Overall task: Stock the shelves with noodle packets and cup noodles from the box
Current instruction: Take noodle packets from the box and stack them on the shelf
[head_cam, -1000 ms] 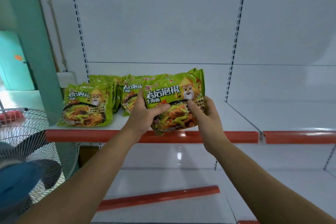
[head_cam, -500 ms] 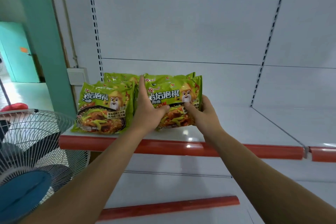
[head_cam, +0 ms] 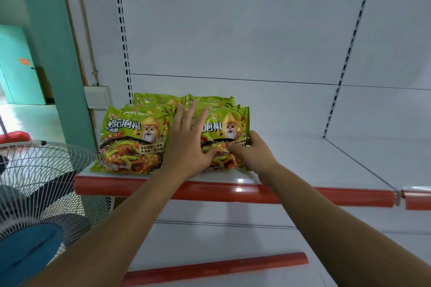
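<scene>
A green noodle packet [head_cam: 229, 128] lies at the front of the white shelf [head_cam: 303, 161] with the red front strip. My left hand [head_cam: 186, 144] presses flat on its left half with straight fingers. My right hand [head_cam: 250, 151] grips its right edge, thumb on top and fingers curled round the side. Another green packet [head_cam: 130, 140] lies just to the left, and several more [head_cam: 163, 100] are stacked behind both. The box and the cup noodles are out of view.
The shelf's right part is bare up to a divider [head_cam: 359, 165], with another shelf bay [head_cam: 396, 154] beyond. A lower shelf [head_cam: 210, 240] sits below. A white standing fan [head_cam: 42, 193] is close at the left, beside a teal pillar [head_cam: 51, 53].
The packet held up in both hands has come down onto the shelf beside the left packet. My left hand has opened from gripping it to pressing flat on top. The view moved closer.
</scene>
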A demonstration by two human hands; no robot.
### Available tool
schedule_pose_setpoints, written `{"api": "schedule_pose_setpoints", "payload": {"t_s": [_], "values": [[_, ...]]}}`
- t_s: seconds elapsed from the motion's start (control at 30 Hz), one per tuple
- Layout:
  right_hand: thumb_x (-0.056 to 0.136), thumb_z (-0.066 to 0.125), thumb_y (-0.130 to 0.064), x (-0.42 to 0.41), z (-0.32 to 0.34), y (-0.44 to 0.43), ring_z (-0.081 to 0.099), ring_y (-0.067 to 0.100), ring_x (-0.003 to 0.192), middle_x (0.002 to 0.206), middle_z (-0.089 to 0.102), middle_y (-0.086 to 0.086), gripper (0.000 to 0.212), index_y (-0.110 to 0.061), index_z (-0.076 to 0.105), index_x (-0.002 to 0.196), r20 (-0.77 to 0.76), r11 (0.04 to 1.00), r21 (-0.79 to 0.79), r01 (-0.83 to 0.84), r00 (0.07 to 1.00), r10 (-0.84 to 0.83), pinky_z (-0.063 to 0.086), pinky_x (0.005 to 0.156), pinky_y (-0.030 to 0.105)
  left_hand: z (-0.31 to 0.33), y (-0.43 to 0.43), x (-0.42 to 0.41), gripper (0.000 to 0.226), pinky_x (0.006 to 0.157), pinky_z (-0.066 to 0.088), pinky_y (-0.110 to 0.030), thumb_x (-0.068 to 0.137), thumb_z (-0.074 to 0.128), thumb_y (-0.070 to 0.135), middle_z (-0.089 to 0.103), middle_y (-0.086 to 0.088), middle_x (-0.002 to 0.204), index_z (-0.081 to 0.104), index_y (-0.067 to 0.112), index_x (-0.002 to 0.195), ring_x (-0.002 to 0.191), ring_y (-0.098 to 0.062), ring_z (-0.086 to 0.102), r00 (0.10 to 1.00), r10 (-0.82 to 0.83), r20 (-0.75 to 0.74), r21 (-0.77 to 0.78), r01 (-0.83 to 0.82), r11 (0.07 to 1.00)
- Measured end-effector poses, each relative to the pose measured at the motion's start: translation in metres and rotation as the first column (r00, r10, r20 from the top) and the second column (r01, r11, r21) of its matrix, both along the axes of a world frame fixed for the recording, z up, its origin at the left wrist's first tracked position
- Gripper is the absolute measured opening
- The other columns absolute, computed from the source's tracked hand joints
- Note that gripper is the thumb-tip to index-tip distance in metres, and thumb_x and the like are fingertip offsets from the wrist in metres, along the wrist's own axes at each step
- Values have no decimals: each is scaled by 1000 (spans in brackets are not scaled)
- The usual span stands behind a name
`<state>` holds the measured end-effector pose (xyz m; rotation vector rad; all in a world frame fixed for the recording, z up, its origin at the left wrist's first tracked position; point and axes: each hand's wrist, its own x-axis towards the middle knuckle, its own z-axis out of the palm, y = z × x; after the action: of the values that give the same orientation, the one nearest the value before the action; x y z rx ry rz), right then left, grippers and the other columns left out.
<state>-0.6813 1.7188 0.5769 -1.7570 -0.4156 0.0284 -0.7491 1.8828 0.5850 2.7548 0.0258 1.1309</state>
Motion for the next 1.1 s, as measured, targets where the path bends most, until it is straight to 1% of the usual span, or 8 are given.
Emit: {"api": "schedule_pose_setpoints", "payload": {"t_s": [0.13,0.27,0.5,0.6,0.73,0.8,0.9,1.1], "values": [[81,78,-23,1,2,-2,68,25,98,105,69,6,37,-19,58,112,-28,1000,-14,0,1000,-1,54,94,48,4,3,1,103,119,-10,-42,86,56,64,-8,-4,166,-1,17,158,150,-30,-18,995,79,-67,159,-68,985],[82,77,-22,-3,8,-7,68,24,97,105,68,6,36,-17,58,112,-31,999,-49,-6,1000,4,55,93,46,10,4,3,105,121,-8,-44,88,52,65,-17,-3,164,-12,17,156,148,-27,-24,979,93,-180,146,-67,987],[84,75,-31,-8,19,-37,61,20,110,114,66,2,56,-14,53,132,-17,995,-96,36,999,-38,49,101,44,6,-6,-6,103,116,-16,-39,89,54,61,-17,-4,164,-10,16,156,148,-27,-24,994,64,-84,107,-55,993],[86,72,-32,-12,22,-56,62,20,105,105,64,-2,45,-15,59,126,33,987,-118,107,994,-103,51,99,43,6,-19,-11,84,119,-8,-37,90,56,52,9,-6,165,19,16,156,152,-27,-5,996,-46,74,30,44,999],[88,67,-33,-19,24,-86,61,14,92,98,61,-9,35,-17,62,119,168,943,-226,245,963,-210,51,86,33,17,-61,-22,57,111,35,-36,86,50,46,55,0,135,57,15,133,129,-21,46,943,-254,216,-95,279,956],[89,64,-34,-26,25,-105,59,12,92,98,61,-11,31,-20,62,117,249,895,-306,324,935,-253,45,80,27,25,-90,-31,39,91,50,-35,89,55,43,64,13,109,63,22,121,103,-11,59,931,-333,151,-282,363,888],[88,61,-35,-38,25,-137,59,11,90,97,64,-13,25,-26,62,111,328,800,-405,442,887,-324,44,75,27,22,-131,-36,12,78,55,-30,91,62,39,63,21,82,66,33,101,77,1,61,911,-412,-33,-448,355,820],[85,61,-37,-60,2,-215,62,15,87,93,67,-10,9,-31,61,91,331,651,-511,562,827,-454,50,73,30,-21,-208,-39,12,79,56,-32,88,59,42,70,18,80,67,34,85,77,-2,65,751,-576,-322,-494,386,779]]}}
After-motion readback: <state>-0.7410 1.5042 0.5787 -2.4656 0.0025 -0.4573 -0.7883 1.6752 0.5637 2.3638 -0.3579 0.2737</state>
